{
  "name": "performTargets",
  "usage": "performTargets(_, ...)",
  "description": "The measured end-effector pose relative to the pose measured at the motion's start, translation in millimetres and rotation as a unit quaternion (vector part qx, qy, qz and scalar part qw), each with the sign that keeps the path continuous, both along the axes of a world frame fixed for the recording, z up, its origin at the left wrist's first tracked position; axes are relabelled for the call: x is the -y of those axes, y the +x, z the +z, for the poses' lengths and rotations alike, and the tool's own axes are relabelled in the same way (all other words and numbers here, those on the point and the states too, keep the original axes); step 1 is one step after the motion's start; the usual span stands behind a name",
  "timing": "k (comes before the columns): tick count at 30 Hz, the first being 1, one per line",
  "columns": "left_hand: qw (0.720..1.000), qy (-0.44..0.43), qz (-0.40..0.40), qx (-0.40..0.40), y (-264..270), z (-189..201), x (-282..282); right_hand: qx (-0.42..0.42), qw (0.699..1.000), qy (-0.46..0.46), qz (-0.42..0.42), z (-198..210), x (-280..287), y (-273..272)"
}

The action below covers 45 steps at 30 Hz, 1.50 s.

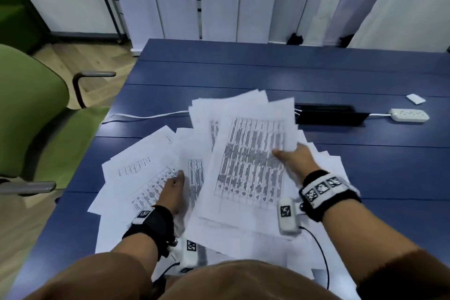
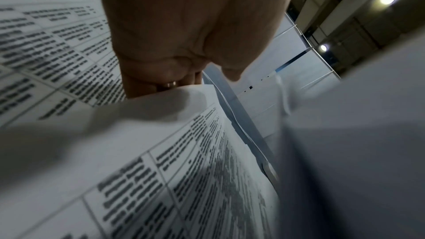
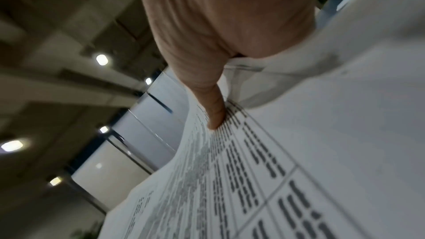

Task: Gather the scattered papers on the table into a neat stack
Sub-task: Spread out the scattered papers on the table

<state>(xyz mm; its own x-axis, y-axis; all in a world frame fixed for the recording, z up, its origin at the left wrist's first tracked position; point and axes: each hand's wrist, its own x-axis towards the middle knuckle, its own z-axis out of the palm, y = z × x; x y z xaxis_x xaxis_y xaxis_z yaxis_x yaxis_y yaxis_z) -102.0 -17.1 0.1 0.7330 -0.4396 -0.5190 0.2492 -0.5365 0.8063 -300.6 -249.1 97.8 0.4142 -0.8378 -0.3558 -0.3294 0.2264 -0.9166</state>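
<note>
White printed papers [image 1: 136, 165] lie fanned and overlapping on the blue table [image 1: 243, 68] in front of me. My right hand [image 1: 292, 158] holds a bundle of sheets [image 1: 250, 153] raised off the pile at its right edge, thumb [image 3: 214, 112] pressed on the top table-printed sheet [image 3: 299, 152]. My left hand [image 1: 171, 187] is down among the loose sheets at the left. In the left wrist view the left hand's [image 2: 184, 34] fingers run under the edge of a sheet [image 2: 161, 134] and are hidden; its thumb stays free above it.
A green chair [image 1: 29, 117] stands at the table's left edge. Beyond the papers are a black cable tray [image 1: 328, 114], a white power strip [image 1: 410, 114], its white cable [image 1: 146, 115] and a small white packet [image 1: 415, 98]. Bare blue tabletop shows farther back.
</note>
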Motion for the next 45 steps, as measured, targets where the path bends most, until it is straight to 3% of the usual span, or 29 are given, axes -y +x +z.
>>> performTargets(4,0.993,-0.038,-0.011,-0.110,-11,12,-4,-0.107,0.990,0.024,0.091,-48,-32,9)
performTargets(7,0.995,-0.022,-0.076,-0.068,-16,3,-10,-0.177,0.979,0.023,0.102,-77,-53,10)
performTargets(10,0.999,0.004,-0.051,-0.018,-18,-13,-12,-0.230,0.972,-0.050,0.015,-87,-61,7)
performTargets(11,0.999,0.001,-0.051,-0.018,-19,-11,-11,-0.247,0.967,-0.063,0.028,-87,-64,7)
performTargets(14,0.993,0.012,-0.116,0.005,-25,-12,-2,-0.259,0.941,-0.075,0.203,-89,-71,10)
performTargets(16,0.986,0.031,-0.153,0.053,-27,-16,6,-0.225,0.941,-0.071,0.241,-89,-69,12)
performTargets(18,0.986,0.042,-0.135,0.086,-21,-20,9,-0.244,0.950,-0.098,0.171,-94,-57,10)
performTargets(19,0.989,0.046,-0.112,0.082,-16,-24,8,-0.296,0.939,-0.123,0.121,-96,-47,5)
performTargets(21,0.994,0.055,-0.066,0.064,-6,-28,5,-0.434,0.887,-0.149,0.053,-97,-25,-12)
performTargets(23,0.996,0.065,-0.029,0.055,1,-31,1,-0.501,0.856,-0.120,0.042,-96,-7,-31)
performTargets(28,0.992,0.104,-0.015,0.066,15,-38,0,-0.412,0.897,-0.046,0.153,-103,16,-57)
performTargets(31,0.984,0.146,-0.068,0.076,5,-35,12,-0.336,0.921,-0.096,0.173,-99,23,-56)
performTargets(35,0.946,0.227,-0.147,0.181,-19,-22,37,-0.295,0.924,-0.151,0.190,-99,26,-47)
performTargets(40,0.983,0.073,-0.116,0.123,-38,-21,52,-0.268,0.938,-0.118,0.184,-109,27,-56)
performTargets(43,0.994,-0.006,-0.096,0.045,-49,-22,53,-0.261,0.936,-0.039,0.231,-108,27,-65)
performTargets(45,0.996,-0.031,-0.080,0.037,-49,-21,52,-0.268,0.937,-0.032,0.222,-110,31,-70)
